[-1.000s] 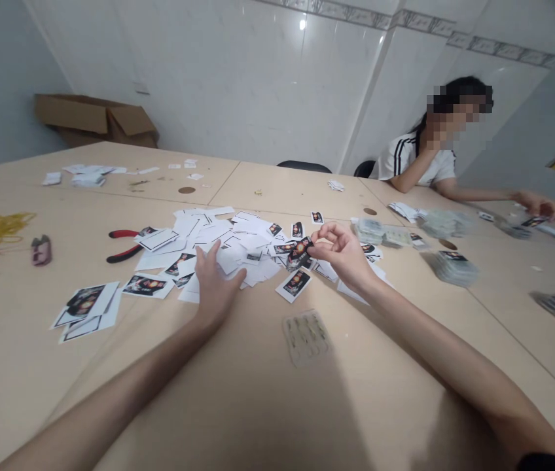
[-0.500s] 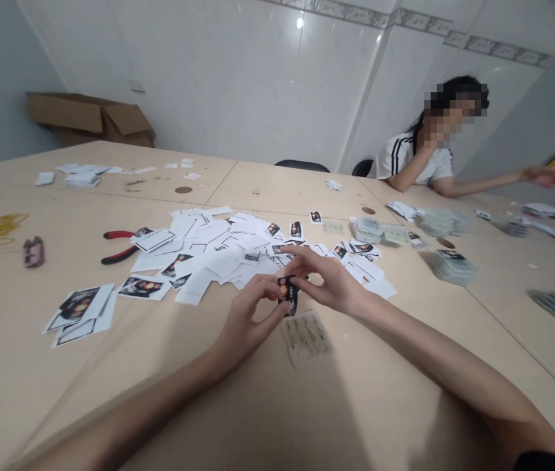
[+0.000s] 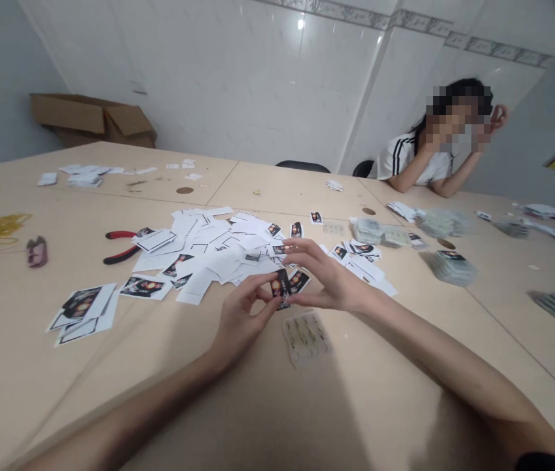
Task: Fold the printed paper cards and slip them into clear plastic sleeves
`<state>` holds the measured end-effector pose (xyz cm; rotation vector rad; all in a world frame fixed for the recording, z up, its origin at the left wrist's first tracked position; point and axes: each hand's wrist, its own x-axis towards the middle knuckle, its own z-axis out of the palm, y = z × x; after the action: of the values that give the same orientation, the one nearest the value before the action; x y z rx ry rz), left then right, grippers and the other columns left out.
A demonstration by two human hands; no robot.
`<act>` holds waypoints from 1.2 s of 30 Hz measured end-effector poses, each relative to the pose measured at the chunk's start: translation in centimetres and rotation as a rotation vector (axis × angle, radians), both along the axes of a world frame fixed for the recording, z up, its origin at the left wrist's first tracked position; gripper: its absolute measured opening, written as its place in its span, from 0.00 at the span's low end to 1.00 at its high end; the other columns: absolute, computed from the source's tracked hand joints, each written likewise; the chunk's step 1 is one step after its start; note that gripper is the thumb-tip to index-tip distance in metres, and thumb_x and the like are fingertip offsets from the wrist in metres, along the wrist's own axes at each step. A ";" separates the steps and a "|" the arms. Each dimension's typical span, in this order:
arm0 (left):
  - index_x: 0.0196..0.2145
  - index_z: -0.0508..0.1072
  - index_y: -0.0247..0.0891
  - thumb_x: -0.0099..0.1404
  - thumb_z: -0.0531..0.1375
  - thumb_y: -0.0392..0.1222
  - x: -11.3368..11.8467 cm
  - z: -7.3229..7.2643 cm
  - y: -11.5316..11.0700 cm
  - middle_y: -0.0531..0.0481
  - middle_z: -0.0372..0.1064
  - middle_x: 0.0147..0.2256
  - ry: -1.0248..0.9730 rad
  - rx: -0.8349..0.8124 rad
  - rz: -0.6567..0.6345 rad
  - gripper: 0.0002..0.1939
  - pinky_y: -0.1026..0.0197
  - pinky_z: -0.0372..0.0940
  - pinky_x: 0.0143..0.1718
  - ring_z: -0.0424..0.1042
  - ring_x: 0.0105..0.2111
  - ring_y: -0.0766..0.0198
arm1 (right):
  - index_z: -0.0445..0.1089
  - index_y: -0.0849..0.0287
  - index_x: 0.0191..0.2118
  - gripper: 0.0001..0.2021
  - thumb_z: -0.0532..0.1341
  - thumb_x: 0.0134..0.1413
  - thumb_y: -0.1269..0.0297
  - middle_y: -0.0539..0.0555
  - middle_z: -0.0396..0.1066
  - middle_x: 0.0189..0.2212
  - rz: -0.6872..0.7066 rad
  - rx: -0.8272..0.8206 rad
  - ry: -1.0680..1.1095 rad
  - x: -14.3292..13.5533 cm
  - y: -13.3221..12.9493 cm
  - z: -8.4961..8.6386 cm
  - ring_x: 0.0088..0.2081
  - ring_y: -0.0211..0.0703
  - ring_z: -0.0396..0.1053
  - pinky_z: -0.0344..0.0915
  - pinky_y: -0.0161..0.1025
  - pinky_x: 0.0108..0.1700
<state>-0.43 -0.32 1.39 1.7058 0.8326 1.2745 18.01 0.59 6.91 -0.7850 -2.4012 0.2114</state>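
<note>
My left hand (image 3: 245, 317) pinches a small dark printed card (image 3: 281, 288) between thumb and fingers. To its right, my right hand (image 3: 326, 278) is open, fingers spread from the thumb; the thumb tip is close to the card's lower right edge, and whether it touches I cannot tell. Just below the card, a clear plastic blister tray (image 3: 307, 339) lies flat on the table, with several slim greenish pieces in its slots. Behind the hands spreads a loose heap of white and printed paper cards (image 3: 223, 252). Another dark printed card (image 3: 300, 281) lies right behind the held one.
Red-handled pliers (image 3: 123, 246) lie left of the heap, near a pink tool (image 3: 36, 252) and yellow strands (image 3: 0, 229). Stacked clear packs (image 3: 454, 267) stand on the right. A co-worker (image 3: 429, 154) sits across the table. A cardboard box (image 3: 86, 118) stands behind the table's far left.
My right fingers have opened and come off the card, which my left hand keeps, shifted slightly left. The co-worker's outstretched arm has folded up toward the head.
</note>
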 end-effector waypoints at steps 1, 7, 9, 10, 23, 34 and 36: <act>0.43 0.67 0.42 0.53 0.59 0.35 -0.1 0.0 0.1 0.51 0.64 0.32 -0.003 -0.010 0.007 0.18 0.61 0.63 0.38 0.65 0.27 0.69 | 0.54 0.56 0.48 0.24 0.60 0.44 0.59 0.61 0.46 0.54 0.019 0.005 -0.041 0.0 -0.1 0.0 0.52 0.50 0.54 0.63 0.46 0.45; 0.42 0.66 0.40 0.50 0.61 0.35 0.0 0.0 0.2 0.52 0.66 0.29 -0.066 -0.089 -0.022 0.20 0.62 0.64 0.35 0.66 0.28 0.68 | 0.53 0.55 0.49 0.25 0.61 0.43 0.64 0.61 0.43 0.57 0.060 0.061 -0.191 -1.0 -0.1 -1.2 0.49 0.50 0.58 0.65 0.44 0.40; 0.41 0.67 0.39 0.50 0.62 0.35 0.0 0.1 0.1 0.53 0.66 0.26 -0.093 -0.147 -0.052 0.18 0.62 0.64 0.33 0.66 0.27 0.67 | 0.51 0.55 0.51 0.26 0.59 0.44 0.66 0.61 0.45 0.56 0.027 0.073 -0.150 -1.3 0.1 -1.9 0.48 0.49 0.59 0.66 0.44 0.39; 0.41 0.67 0.38 0.50 0.62 0.35 0.1 0.2 0.0 0.54 0.66 0.25 -0.104 -0.182 -0.066 0.18 0.62 0.64 0.32 0.67 0.27 0.67 | 0.49 0.55 0.51 0.27 0.59 0.44 0.66 0.61 0.46 0.55 0.008 0.074 -0.117 -1.4 0.2 -2.3 0.48 0.49 0.59 0.66 0.44 0.39; 0.42 0.65 0.33 0.51 0.61 0.35 0.2 0.3 -0.1 0.53 0.65 0.22 -0.120 -0.241 -0.082 0.19 0.64 0.63 0.28 0.66 0.25 0.67 | 0.53 0.60 0.47 0.28 0.62 0.39 0.61 0.59 0.55 0.49 0.001 -0.061 -0.049 -1.0 0.3 -1.8 0.49 0.46 0.57 0.61 0.40 0.45; 0.36 0.57 0.39 0.48 0.62 0.33 0.4 0.6 -0.2 0.55 0.62 0.33 -0.230 -0.206 -0.065 0.20 0.68 0.64 0.28 0.66 0.24 0.74 | 0.50 0.57 0.50 0.36 0.66 0.32 0.59 0.55 0.58 0.43 0.014 -0.289 0.116 -1.3 0.5 -2.8 0.41 0.43 0.61 0.62 0.40 0.40; 0.33 0.55 0.39 0.48 0.62 0.32 0.4 0.6 -0.2 0.55 0.61 0.33 -0.240 -0.215 -0.072 0.19 0.67 0.65 0.28 0.66 0.24 0.74 | 0.50 0.55 0.50 0.36 0.66 0.32 0.60 0.56 0.57 0.45 0.048 -0.318 0.146 -1.3 0.7 -3.1 0.44 0.44 0.60 0.63 0.41 0.41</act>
<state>0.00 -0.53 1.99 1.3708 0.7309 1.2629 16.71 1.32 3.82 -0.8198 -2.2776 0.6594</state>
